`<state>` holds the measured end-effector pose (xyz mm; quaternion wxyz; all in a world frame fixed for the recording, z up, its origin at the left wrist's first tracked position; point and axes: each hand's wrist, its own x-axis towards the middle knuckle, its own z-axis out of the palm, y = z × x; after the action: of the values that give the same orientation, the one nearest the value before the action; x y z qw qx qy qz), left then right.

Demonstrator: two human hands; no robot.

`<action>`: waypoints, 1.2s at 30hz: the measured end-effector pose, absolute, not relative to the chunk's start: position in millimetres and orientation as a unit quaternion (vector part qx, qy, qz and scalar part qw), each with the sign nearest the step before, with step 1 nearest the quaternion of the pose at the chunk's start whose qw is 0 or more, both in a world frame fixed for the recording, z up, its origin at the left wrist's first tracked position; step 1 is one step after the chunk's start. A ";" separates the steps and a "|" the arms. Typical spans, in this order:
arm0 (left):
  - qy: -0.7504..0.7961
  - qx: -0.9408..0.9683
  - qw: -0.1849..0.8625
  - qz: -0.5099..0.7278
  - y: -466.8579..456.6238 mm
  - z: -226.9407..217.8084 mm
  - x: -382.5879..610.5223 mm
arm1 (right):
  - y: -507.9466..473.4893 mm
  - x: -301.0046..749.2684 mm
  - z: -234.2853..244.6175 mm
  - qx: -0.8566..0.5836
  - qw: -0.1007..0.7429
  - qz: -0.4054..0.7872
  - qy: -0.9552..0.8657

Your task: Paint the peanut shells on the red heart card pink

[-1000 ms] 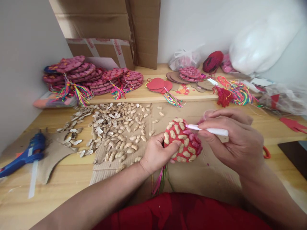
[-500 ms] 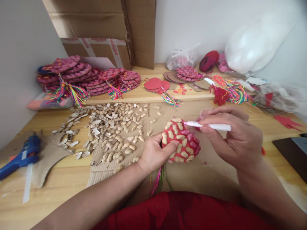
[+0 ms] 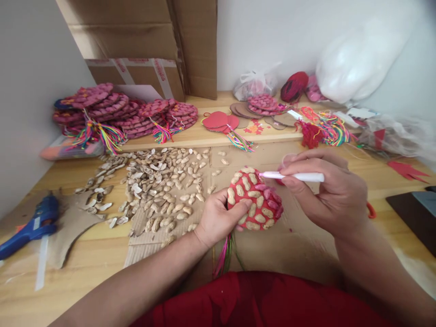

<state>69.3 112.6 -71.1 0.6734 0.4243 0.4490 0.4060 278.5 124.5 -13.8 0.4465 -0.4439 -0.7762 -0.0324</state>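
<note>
My left hand (image 3: 221,213) is closed on the lower left edge of a red disc (image 3: 244,194) covered with peanut shells, its thumb lying over the front. Some shells at the disc's right side (image 3: 272,200) are coloured pink; the others are plain tan. Green and pink tassel strands (image 3: 225,256) hang below it. Between the thumb and fingers of my right hand (image 3: 327,195) is a slim white brush-like stick (image 3: 296,176) with a pink tip, which meets the disc's upper right edge. Behind those fingers a small clear cup (image 3: 288,160) shows in part.
Loose peanut shells (image 3: 166,181) lie on cardboard at the left, near a blue glue gun (image 3: 41,222). Stacked pink shell discs (image 3: 102,109), red card discs (image 3: 221,121) and colourful cords (image 3: 332,129) line the raised shelf. A dark device (image 3: 413,218) sits at the right.
Both hands keep their grips, and the pink tip stays at the disc's upper right edge. The whole view has shifted slightly; otherwise little differs.
</note>
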 end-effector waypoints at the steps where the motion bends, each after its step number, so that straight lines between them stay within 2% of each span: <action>1: 0.449 0.422 0.674 0.407 112.6 -71.1 69.4 | 124.5 278.6 -14.1 -0.445 0.445 -0.032 -0.777; 8: 0.442 0.427 0.675 0.408 112.4 -72.2 68.6 | 124.4 278.8 -14.1 -0.443 0.463 -0.029 -0.767; 18: 0.449 0.437 0.667 0.404 111.4 -72.2 69.3 | 123.9 276.1 -13.1 -0.425 0.427 -0.049 -0.796; 24: 0.446 0.434 0.671 0.402 112.2 -71.1 69.0 | 123.4 276.9 -12.5 -0.422 0.444 -0.065 -0.788; 36: 0.447 0.430 0.668 0.411 111.8 -73.9 70.0 | 123.4 275.6 -11.5 -0.410 0.398 -0.073 -0.818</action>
<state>70.0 111.8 -73.9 0.6682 0.4304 0.4468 0.4106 275.6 123.4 -11.5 0.3979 -0.4097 -0.8176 -0.0727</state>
